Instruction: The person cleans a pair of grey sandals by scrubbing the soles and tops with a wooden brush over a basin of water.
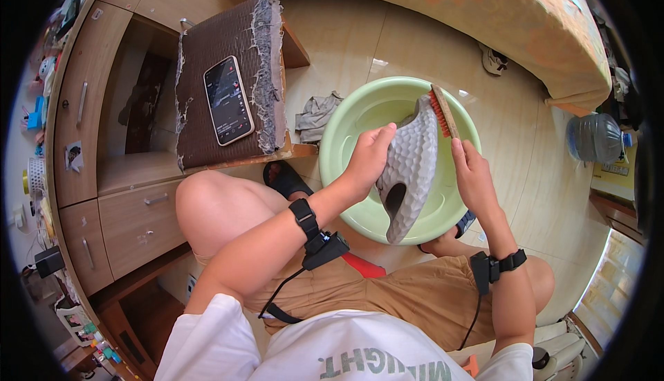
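Above the light green basin (335, 125), my left hand (371, 158) grips a grey shoe (409, 159) with a dimpled surface. The shoe is tilted, its narrow end toward me, with a dark oval patch on its lower side. My right hand (474, 175) is closed round the handle of a wooden scrub brush (444, 112). The brush's red bristles face the shoe's upper edge, touching it or very close. The fingers of my left hand are partly hidden behind the shoe. Some water seems to lie in the basin.
A phone (229, 101) lies on a worn brown padded stool (194, 125) at the left. A grey cloth (318, 116) is on the floor beside the basin. At the right stands a large clear water bottle (593, 139). Farther back, a white shoe (493, 59) sits by the draped bed (484, 7).
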`<act>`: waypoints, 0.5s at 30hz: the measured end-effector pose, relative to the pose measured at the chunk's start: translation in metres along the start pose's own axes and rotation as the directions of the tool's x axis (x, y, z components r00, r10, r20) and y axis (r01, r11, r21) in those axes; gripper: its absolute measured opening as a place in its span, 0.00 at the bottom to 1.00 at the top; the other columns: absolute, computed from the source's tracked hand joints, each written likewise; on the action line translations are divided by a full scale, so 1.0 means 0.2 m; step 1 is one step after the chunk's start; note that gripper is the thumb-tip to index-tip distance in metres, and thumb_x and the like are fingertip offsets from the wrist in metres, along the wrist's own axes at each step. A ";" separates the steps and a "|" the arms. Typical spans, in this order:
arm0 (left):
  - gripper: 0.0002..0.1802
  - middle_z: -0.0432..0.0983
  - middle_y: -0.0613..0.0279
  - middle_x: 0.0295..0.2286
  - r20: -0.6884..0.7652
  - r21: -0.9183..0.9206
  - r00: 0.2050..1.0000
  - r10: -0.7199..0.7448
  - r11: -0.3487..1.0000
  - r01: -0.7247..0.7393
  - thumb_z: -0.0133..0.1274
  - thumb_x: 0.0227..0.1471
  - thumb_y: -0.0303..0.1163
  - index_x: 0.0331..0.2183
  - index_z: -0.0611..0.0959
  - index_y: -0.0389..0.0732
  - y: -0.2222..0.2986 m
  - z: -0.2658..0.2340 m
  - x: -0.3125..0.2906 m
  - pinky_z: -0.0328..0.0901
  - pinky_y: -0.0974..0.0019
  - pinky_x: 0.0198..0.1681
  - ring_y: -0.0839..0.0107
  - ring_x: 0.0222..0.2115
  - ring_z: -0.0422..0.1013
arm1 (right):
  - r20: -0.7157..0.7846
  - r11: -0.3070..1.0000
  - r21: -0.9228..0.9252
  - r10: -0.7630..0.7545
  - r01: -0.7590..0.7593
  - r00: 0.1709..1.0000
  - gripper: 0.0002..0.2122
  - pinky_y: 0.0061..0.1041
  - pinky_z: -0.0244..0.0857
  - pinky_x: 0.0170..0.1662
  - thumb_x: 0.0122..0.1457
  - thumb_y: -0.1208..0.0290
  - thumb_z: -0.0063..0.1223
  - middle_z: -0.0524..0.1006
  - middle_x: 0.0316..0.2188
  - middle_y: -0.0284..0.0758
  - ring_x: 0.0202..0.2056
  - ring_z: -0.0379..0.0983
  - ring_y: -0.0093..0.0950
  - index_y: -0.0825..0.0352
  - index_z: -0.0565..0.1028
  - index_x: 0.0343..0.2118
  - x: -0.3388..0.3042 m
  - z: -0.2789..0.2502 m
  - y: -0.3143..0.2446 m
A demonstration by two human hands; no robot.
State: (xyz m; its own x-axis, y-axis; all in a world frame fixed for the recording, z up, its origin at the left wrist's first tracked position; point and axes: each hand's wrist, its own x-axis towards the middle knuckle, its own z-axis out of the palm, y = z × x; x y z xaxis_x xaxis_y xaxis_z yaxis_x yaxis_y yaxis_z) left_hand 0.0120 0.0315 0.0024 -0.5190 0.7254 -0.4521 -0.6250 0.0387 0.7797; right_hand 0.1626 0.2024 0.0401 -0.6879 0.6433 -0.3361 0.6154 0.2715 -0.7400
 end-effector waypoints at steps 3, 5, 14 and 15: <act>0.23 0.82 0.64 0.37 -0.047 -0.036 0.998 -0.032 0.999 0.030 0.44 0.72 0.44 0.40 0.83 0.33 0.00 -0.01 0.00 0.67 0.70 0.45 0.79 0.37 0.74 | 0.043 1.000 -0.002 -0.010 0.010 0.999 0.24 0.34 0.59 0.30 0.75 0.52 0.44 0.63 0.20 0.44 0.24 0.56 0.30 0.73 0.65 0.30 -0.01 0.01 -0.01; 0.24 0.82 0.57 0.44 -0.082 -0.093 0.994 -0.072 0.994 0.064 0.45 0.71 0.45 0.49 0.80 0.32 -0.01 -0.02 0.01 0.69 0.66 0.50 0.71 0.42 0.77 | 0.076 0.999 0.007 -0.042 0.041 0.996 0.24 0.35 0.59 0.30 0.75 0.53 0.44 0.62 0.20 0.43 0.24 0.55 0.30 0.73 0.65 0.30 -0.01 0.02 -0.01; 0.27 0.78 0.55 0.51 -0.168 -0.236 0.974 -0.150 0.966 0.108 0.43 0.71 0.47 0.55 0.76 0.33 -0.01 -0.01 0.03 0.67 0.58 0.56 0.65 0.50 0.74 | 0.213 0.998 0.059 -0.003 -0.010 0.977 0.25 0.33 0.57 0.30 0.75 0.51 0.44 0.60 0.20 0.41 0.24 0.54 0.28 0.72 0.65 0.30 -0.04 -0.01 -0.01; 0.27 0.78 0.55 0.51 -0.167 -0.235 0.974 -0.151 0.966 0.109 0.43 0.71 0.47 0.55 0.76 0.33 0.00 -0.01 0.03 0.67 0.58 0.56 0.65 0.50 0.74 | 0.212 0.998 0.060 -0.002 -0.011 0.977 0.25 0.33 0.57 0.30 0.75 0.51 0.44 0.60 0.20 0.41 0.24 0.54 0.28 0.72 0.65 0.30 -0.05 -0.01 -0.01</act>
State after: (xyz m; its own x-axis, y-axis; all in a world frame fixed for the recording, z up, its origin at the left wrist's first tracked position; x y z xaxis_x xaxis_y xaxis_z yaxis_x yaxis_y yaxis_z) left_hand 0.0080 0.0341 -0.0015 -0.5092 0.5861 -0.6303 -0.7972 -0.0450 0.6021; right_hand 0.1688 0.1979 0.0464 -0.7553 0.4759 -0.4507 0.5988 0.2215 -0.7697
